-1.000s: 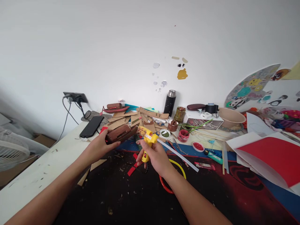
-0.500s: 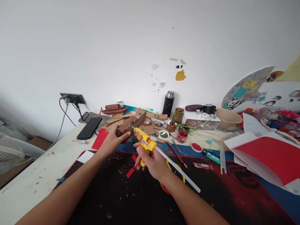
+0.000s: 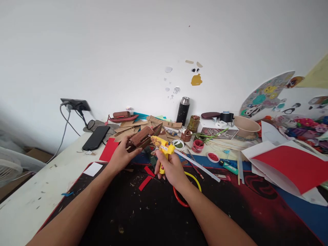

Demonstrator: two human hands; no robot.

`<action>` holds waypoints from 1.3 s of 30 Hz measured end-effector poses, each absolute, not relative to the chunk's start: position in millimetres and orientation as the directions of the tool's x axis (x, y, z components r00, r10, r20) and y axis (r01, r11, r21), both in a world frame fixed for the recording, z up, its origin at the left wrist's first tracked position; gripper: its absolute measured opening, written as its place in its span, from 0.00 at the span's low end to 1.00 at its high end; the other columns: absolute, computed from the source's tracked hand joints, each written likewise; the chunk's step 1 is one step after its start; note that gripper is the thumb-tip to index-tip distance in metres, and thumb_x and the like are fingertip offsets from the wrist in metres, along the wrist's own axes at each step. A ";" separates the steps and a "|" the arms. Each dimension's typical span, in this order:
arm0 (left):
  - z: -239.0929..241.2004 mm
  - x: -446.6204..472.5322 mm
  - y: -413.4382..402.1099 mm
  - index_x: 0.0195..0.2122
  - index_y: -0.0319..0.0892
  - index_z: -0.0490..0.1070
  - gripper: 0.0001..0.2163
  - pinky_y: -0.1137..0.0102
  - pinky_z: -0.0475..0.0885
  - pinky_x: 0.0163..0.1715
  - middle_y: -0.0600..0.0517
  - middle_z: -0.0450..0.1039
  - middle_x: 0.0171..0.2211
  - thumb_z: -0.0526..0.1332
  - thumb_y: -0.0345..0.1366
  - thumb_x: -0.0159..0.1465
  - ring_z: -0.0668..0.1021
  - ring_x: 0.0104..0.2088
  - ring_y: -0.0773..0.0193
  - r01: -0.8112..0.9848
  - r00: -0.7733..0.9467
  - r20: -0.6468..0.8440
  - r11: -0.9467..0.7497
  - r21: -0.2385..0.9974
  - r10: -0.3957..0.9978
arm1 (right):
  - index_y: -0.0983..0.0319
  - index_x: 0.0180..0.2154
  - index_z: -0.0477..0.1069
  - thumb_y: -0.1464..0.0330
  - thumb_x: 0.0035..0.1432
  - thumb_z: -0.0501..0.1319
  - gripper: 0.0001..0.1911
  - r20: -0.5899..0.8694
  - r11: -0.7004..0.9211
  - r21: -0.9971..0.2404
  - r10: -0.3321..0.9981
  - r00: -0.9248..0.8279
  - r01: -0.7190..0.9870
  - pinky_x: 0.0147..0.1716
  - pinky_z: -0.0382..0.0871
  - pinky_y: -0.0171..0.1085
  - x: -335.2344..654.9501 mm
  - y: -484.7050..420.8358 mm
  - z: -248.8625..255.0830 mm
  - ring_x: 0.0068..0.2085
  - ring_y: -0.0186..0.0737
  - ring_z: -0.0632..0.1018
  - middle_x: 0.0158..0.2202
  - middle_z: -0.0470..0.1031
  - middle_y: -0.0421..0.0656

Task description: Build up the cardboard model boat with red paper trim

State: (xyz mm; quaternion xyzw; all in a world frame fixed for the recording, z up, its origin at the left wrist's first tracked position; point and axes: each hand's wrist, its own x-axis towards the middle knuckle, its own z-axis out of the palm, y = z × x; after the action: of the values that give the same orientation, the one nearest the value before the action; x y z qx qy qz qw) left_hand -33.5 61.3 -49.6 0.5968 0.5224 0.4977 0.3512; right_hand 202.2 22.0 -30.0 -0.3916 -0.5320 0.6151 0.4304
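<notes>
My left hand (image 3: 120, 158) is closed around a brown cardboard model boat (image 3: 144, 136), holding it tilted above the dark mat (image 3: 143, 218). In my right hand (image 3: 171, 169) is a yellow glue gun (image 3: 164, 150), fingers wrapped round its handle. The gun's nozzle points left and touches or nearly touches the boat's side. A clear glue stick (image 3: 198, 166) juts out of the gun's back toward the right.
Cardboard scraps (image 3: 133, 128), a black phone (image 3: 95, 137), a black flask (image 3: 183, 110), paint pots (image 3: 197, 146) and sticks crowd the back of the table. Red paper sheets (image 3: 289, 167) lie at right. Red strips (image 3: 145, 182) and a red-yellow ring (image 3: 188, 191) lie on the mat.
My left hand lifted the boat and turned it rightward, bow up. The glue gun's nozzle stayed close to the boat, and the camera shifted slightly.
</notes>
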 end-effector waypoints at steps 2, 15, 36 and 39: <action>-47.3 -34.2 61.1 0.65 0.45 0.66 0.39 0.42 0.75 0.68 0.36 0.79 0.66 0.77 0.56 0.58 0.82 0.66 0.38 0.306 -0.069 0.238 -0.206 0.929 0.969 | 0.61 0.40 0.75 0.30 0.62 0.62 0.39 0.000 -0.029 -0.996 0.947 -0.320 -0.086 0.15 0.59 0.31 203.1 22.0 -30.7 0.15 0.33 0.69 0.17 0.73 0.37; -45.5 -27.9 54.8 0.68 0.45 0.67 0.39 0.42 0.78 0.66 0.37 0.79 0.65 0.77 0.53 0.60 0.84 0.63 0.39 0.272 -0.018 0.240 -0.227 0.935 0.971 | 0.59 0.31 0.72 0.30 0.65 0.59 0.38 -0.016 -0.002 -0.999 0.952 -0.307 0.044 0.15 0.57 0.32 203.3 21.7 -33.9 0.14 0.32 0.66 0.14 0.69 0.37; -40.0 -23.5 51.1 0.67 0.46 0.66 0.39 0.43 0.79 0.64 0.39 0.80 0.64 0.76 0.53 0.60 0.85 0.61 0.40 0.322 -0.002 0.235 -0.222 0.920 0.972 | 0.57 0.30 0.69 0.31 0.65 0.58 0.37 -0.019 0.010 -0.996 0.950 -0.313 0.093 0.15 0.56 0.32 201.0 18.6 -31.3 0.13 0.33 0.66 0.14 0.68 0.36; -38.2 -22.6 49.9 0.67 0.47 0.66 0.38 0.44 0.79 0.64 0.40 0.81 0.64 0.76 0.53 0.60 0.84 0.62 0.40 0.353 -0.011 0.235 -0.216 0.911 0.972 | 0.57 0.30 0.69 0.31 0.66 0.58 0.36 -0.022 0.009 -0.995 0.950 -0.312 0.097 0.15 0.56 0.32 201.1 19.1 -31.7 0.13 0.33 0.66 0.14 0.68 0.36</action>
State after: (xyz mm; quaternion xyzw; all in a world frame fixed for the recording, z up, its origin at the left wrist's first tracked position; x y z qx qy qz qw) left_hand -22.6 49.9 -38.2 0.6214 0.5329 0.4708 0.3290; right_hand 201.1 19.1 -31.7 -0.4401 -0.5950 0.5495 0.3878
